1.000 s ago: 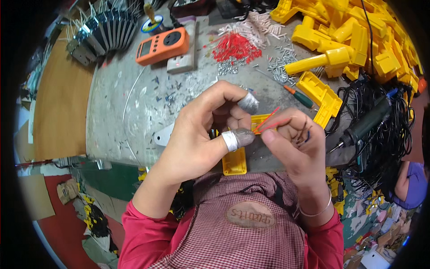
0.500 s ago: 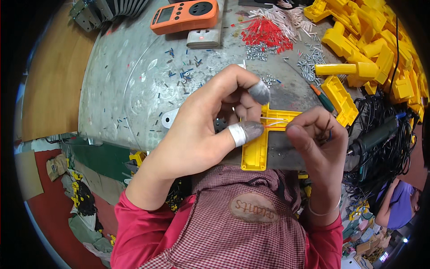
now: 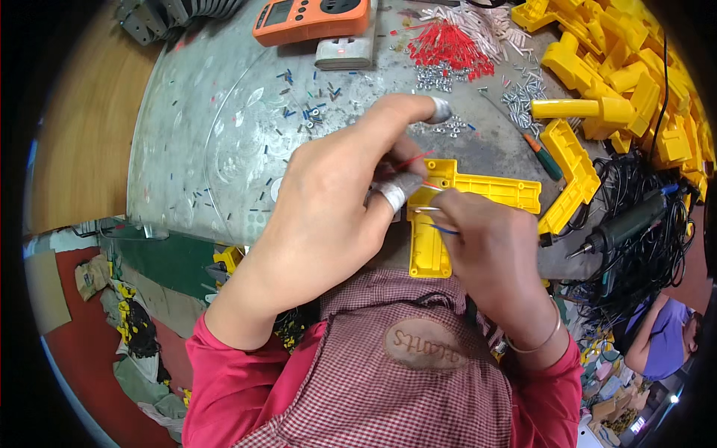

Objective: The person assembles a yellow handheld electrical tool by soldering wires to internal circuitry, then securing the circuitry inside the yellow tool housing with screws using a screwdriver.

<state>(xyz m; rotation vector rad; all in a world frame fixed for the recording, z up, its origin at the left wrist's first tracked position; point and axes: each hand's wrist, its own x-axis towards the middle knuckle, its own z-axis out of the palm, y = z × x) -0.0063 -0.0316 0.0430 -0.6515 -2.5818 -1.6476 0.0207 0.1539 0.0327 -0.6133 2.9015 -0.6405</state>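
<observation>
Thin wires run between my two hands, just above a yellow plastic housing half (image 3: 497,188). My left hand (image 3: 321,187), with tape around the thumb and a fingertip, is closed in a pinch on the wires; its inner fingers are hidden. A red wire (image 3: 417,158) sticks out past the left thumb. My right hand (image 3: 489,243) is closed, thumb and fingers together, at the white wire ends (image 3: 427,209). Beside its fingertips shows a blue wire (image 3: 446,230). How the wires join inside the left hand cannot be seen.
An orange meter (image 3: 310,19) stands at the back. Red-and-white leads (image 3: 448,48) and screws (image 3: 523,97) lie farther right, near a green-handled screwdriver (image 3: 544,158). Yellow housings (image 3: 620,67) pile at far right, above an electric screwdriver (image 3: 627,224) on black cables.
My right hand has moved left, close to the left thumb, and its fingers have curled in. The red wire end and the blue wire now show more clearly. The housing has shifted slightly.
</observation>
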